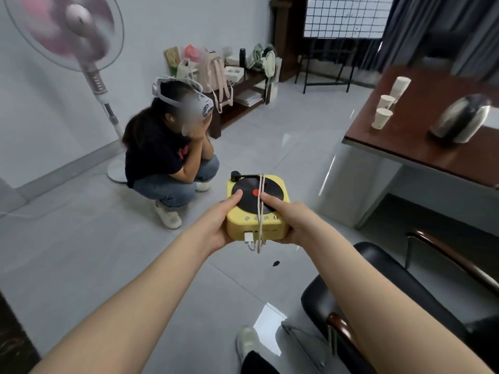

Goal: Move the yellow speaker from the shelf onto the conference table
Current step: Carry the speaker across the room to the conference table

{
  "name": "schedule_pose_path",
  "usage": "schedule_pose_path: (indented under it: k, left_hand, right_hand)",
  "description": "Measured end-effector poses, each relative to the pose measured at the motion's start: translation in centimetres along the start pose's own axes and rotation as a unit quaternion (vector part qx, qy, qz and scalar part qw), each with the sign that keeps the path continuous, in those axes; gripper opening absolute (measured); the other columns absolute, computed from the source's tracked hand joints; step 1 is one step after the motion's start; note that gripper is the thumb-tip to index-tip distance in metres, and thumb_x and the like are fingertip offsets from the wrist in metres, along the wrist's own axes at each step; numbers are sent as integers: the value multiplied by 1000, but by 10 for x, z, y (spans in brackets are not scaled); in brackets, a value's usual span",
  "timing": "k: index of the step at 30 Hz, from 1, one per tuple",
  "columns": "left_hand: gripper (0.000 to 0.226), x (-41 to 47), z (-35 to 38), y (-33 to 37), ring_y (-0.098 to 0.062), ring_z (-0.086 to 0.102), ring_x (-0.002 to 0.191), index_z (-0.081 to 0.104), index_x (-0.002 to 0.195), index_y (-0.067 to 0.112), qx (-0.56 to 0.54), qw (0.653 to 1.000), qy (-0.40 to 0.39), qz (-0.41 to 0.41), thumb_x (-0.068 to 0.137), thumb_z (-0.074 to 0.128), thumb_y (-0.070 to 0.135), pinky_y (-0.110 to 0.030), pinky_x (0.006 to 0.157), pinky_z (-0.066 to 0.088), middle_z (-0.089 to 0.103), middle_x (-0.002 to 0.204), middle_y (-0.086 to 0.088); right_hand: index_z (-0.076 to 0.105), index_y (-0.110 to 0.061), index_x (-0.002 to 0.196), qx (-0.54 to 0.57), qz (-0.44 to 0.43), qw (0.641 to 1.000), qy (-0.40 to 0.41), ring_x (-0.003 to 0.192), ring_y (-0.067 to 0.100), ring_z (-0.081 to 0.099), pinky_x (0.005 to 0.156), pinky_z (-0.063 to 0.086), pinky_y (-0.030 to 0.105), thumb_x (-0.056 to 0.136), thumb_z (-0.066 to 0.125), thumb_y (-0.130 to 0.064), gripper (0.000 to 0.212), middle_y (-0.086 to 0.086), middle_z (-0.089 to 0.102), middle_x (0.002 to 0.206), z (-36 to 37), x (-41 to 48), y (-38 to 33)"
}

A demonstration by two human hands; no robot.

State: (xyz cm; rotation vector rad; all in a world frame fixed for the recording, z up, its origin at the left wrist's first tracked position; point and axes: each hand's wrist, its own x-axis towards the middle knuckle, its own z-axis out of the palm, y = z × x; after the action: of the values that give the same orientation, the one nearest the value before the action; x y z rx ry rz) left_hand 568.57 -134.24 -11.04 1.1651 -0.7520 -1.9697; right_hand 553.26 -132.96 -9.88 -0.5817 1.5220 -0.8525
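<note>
The yellow speaker (pixel 280 184), shaped like a small record player with a black disc and a red centre, is held in the air over the grey floor. A beige cable is wound around it. My left hand (pixel 216 225) grips its left side with the thumb on the disc. My right hand (pixel 294 220) grips its right side, thumb also on the disc. The brown conference table (pixel 421 147) stands to the right, apart from the speaker. A low dark shelf (pixel 243 85) with bags is at the back.
A person (pixel 167 160) wearing a headset crouches on the floor just left of the speaker. A standing fan (pixel 81 49) spins at the far left. Paper cups (pixel 384 112) and a kettle (pixel 461 120) stand on the table. A black chair (pixel 391 292) is at lower right.
</note>
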Motion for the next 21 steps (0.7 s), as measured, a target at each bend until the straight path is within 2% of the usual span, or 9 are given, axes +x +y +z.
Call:
schedule_pose_path:
  k: [3, 8, 10, 17, 19, 21]
  left_hand:
    - [27, 36, 4, 15, -25, 69, 85, 65, 102, 14, 4, 1000, -10, -7, 92, 53, 36, -38, 73, 55, 77, 85, -6]
    - [28, 103, 20, 48, -28, 68, 94, 65, 106, 14, 15, 999, -25, -17, 91, 55, 35, -42, 80, 54, 75, 97, -9]
    - [27, 130, 31, 62, -28, 67, 95, 64, 106, 14, 24, 999, -37, -20, 91, 55, 35, -43, 81, 54, 73, 100, -10]
    - [24, 209, 65, 87, -31, 66, 100, 64, 102, 13, 20, 998, -56, -36, 91, 56, 32, -48, 91, 50, 74, 97, -11]
    - [24, 229, 74, 91, -30, 66, 97, 65, 100, 12, 33, 996, -71, -48, 92, 55, 32, -47, 89, 51, 76, 90, -10]
    - [25, 246, 82, 96, -29, 67, 95, 65, 101, 13, 41, 994, -83, -58, 92, 55, 33, -44, 84, 53, 76, 91, -10]
  right_hand:
    - [58, -3, 109, 19, -3, 1000, 11, 88, 33, 68, 81, 58, 46, 60, 84, -45, 70, 17, 70, 102, -5, 28, -18]
    - [60, -3, 107, 54, -4, 998, 21, 81, 31, 69, 75, 58, 42, 58, 86, -44, 69, 14, 71, 93, -20, 80, -56]
    - [61, -4, 109, 68, -2, 997, 34, 84, 31, 70, 76, 58, 42, 56, 87, -45, 72, 14, 72, 96, -28, 100, -73]
    - [60, -4, 109, 74, -4, 995, 73, 87, 32, 70, 74, 59, 41, 60, 84, -44, 68, 16, 72, 100, -62, 156, -118]
    - [60, -4, 110, 84, 2, 993, 85, 87, 32, 70, 72, 59, 41, 59, 85, -45, 70, 16, 72, 101, -71, 170, -126]
    - [60, -4, 110, 93, 7, 991, 96, 88, 32, 70, 72, 59, 41, 58, 85, -46, 71, 16, 71, 101, -80, 181, -132]
